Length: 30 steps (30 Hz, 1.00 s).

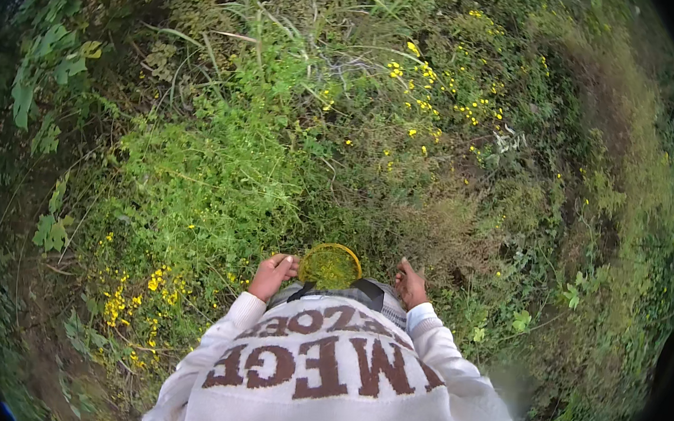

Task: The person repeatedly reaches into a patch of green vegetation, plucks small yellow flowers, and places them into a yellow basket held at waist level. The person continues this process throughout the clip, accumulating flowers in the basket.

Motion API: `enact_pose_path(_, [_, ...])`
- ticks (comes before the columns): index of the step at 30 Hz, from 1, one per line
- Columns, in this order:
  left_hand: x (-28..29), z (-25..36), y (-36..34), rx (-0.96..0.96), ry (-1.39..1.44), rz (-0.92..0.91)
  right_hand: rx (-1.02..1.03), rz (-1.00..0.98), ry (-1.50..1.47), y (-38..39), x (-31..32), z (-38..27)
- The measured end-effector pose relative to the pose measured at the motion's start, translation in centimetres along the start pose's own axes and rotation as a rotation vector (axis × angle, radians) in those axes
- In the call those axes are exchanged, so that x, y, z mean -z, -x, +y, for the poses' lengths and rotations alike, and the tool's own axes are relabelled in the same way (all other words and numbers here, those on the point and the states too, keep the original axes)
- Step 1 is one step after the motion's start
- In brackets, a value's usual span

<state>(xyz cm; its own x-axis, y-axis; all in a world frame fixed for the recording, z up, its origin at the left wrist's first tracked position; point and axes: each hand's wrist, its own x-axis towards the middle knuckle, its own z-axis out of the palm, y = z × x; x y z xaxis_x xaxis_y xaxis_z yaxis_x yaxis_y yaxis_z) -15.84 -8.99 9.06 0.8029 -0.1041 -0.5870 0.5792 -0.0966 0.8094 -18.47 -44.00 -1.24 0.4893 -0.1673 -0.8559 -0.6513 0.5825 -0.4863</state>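
Note:
At my waist is a round container [359, 261] with a yellow-orange rim, and yellow-green plant matter shows inside it. Black straps [371, 293] cross my waist just behind it. My left hand [272, 276] is beside the container's left edge with its fingers curled together; whether they grip the rim or something small cannot be made out. To the right of the container and apart from it, my right hand [410, 285] hangs over the plants, fingers apart and partly bent, with nothing visible in it.
Yellow flowers [445, 99] grow in a patch ahead to the right, and more yellow flowers [156, 281] are at the near left. Dense green weeds [212, 158] fill the ground ahead. Broad-leaved plants [52, 49] stand at the far left, and brownish dry growth [457, 230] lies to the right.

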Motion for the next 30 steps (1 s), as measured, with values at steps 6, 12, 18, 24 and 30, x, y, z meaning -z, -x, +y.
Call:
enact_pose_path(6, [0.6, -0.1, 0.2, -0.048, -0.063, 0.04, 0.462, -0.116, -0.041, 1.4, -4.5, -4.5])
enact_pose_path(12, [0.0, -0.1, 0.1, -0.14, -0.014, 0.073, 0.895, -0.235, 0.516, 5.6, -9.1, -7.4])
enact_pose_path(18, [-1.1, 0.7, -0.5, -0.157, -0.09, 0.018, 0.974, -0.164, 0.757, 6.1, -10.1, -7.6])
enact_pose_path(24, [-3.6, 6.1, -2.8, -0.479, -0.648, 0.058, 1.047, -0.348, 0.749, 8.9, -11.4, -7.2])
enact_pose_path(30, [-5.7, 11.8, -6.1, -0.71, -1.11, -0.07, 1.307, -0.435, 1.219, 11.0, -12.6, -6.7])
